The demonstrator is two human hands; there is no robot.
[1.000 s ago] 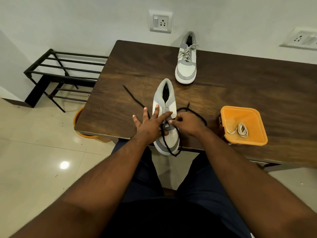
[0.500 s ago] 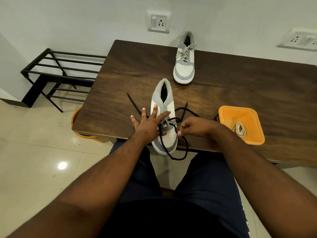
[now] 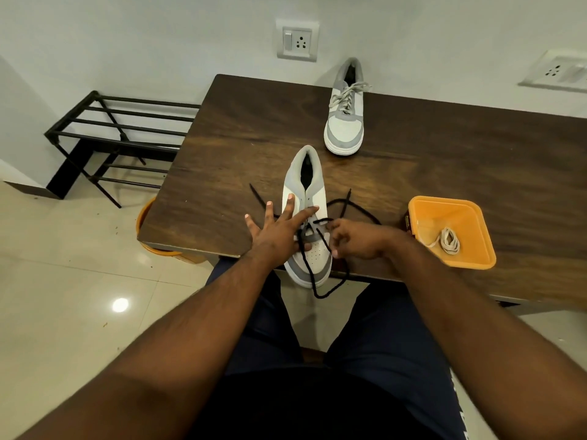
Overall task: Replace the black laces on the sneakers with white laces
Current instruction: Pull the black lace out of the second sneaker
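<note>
From the head view, a grey and white near sneaker (image 3: 305,217) lies on the dark wooden table (image 3: 444,160) with its toe at the near edge, sticking slightly past it, and its heel pointing away toward the wall. The left hand (image 3: 276,233) lies flat on the sneaker's left side, fingers straight and spread, the longest fingertips reaching across the eyelet area, holding the shoe down without gripping anything. The right hand (image 3: 355,238) sits just to the right of the toe with its fingers curled, pinching a strand of the black lace (image 3: 309,265) beside the lowest eyelets. That lace is partly pulled loose: one loop hangs over the toe and below the table edge, one end trails out on the table to the left of the shoe, and the other end curves away on the right behind the right hand. Farther back, near the wall, the second sneaker (image 3: 344,122) stands with a pale lace already threaded and tied. To the right of the hands, an orange tray (image 3: 422,214) rests near the table's front edge, and a coiled white lace (image 3: 448,242) lies inside it. A black metal rack (image 3: 111,134) stands on the tiled floor to the left of the table.
</note>
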